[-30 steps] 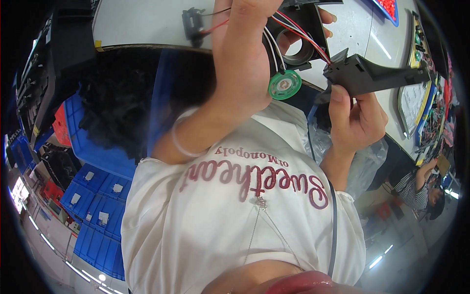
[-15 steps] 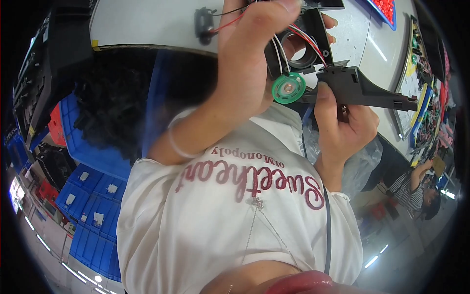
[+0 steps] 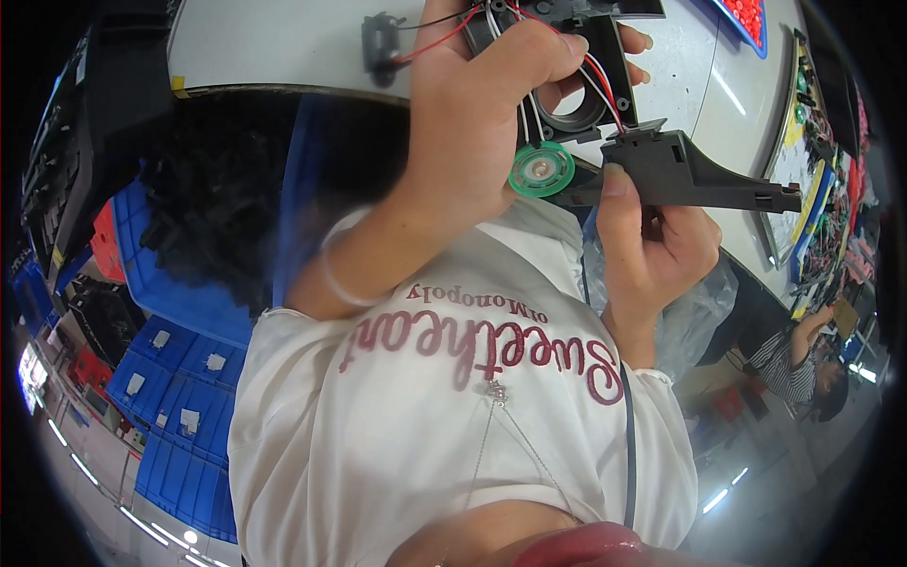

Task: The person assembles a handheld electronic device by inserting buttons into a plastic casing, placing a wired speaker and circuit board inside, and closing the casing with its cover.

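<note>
Our left hand (image 3: pixel 505 80) grips a black, ring-holed plastic housing (image 3: pixel 611 47); our right hand (image 3: pixel 661 236) pinches a black, tapered plastic piece (image 3: pixel 694 175) just beside it; pulling 'em apart might strain thin red & white wires (image 3: pixel 612 94) btwn.

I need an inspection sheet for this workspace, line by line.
Surface: white tabletop, yellow mark at near edge.
Job's things: black plastic housing with round opening; black angular plastic piece; green round disc.
Clutter: blue plastic tray of small red parts.
Hands: left hand holds the housing; right hand pinches the angular piece.
Cables: thin red, white and black wires; white ones reach the disc.
Surroundings: blue plastic bins; person in striped top.
</note>
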A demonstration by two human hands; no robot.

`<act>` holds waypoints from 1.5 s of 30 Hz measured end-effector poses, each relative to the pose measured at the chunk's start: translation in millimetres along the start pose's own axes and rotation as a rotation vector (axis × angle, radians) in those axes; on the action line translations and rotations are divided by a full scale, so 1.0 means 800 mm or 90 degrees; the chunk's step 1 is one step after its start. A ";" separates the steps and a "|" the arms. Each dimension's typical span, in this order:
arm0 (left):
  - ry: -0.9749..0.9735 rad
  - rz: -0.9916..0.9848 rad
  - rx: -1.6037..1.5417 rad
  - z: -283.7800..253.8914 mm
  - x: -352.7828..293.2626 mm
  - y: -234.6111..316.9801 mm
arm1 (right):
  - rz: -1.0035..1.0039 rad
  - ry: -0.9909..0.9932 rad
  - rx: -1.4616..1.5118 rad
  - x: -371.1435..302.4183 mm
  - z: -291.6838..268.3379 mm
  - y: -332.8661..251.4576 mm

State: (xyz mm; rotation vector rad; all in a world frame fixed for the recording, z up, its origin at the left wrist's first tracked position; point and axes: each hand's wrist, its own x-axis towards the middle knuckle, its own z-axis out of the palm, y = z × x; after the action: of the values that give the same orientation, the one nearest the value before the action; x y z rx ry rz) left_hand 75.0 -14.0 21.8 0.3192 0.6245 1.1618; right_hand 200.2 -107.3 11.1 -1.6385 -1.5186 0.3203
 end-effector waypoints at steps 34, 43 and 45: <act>-0.032 -0.013 -0.012 -0.007 -0.002 0.005 | -0.005 -0.017 -0.013 -0.004 0.000 0.001; -0.032 -0.006 -0.001 -0.011 -0.002 0.003 | -0.017 -0.034 0.005 -0.005 -0.002 -0.003; -0.033 -0.006 0.002 -0.014 0.000 0.002 | -0.017 -0.046 0.008 -0.005 -0.002 -0.003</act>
State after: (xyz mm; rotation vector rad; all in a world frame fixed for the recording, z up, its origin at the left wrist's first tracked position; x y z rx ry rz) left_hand 67.1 -14.8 13.6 0.3480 0.5816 1.1394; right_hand 198.3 -112.3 12.5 -1.6104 -1.5885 0.3768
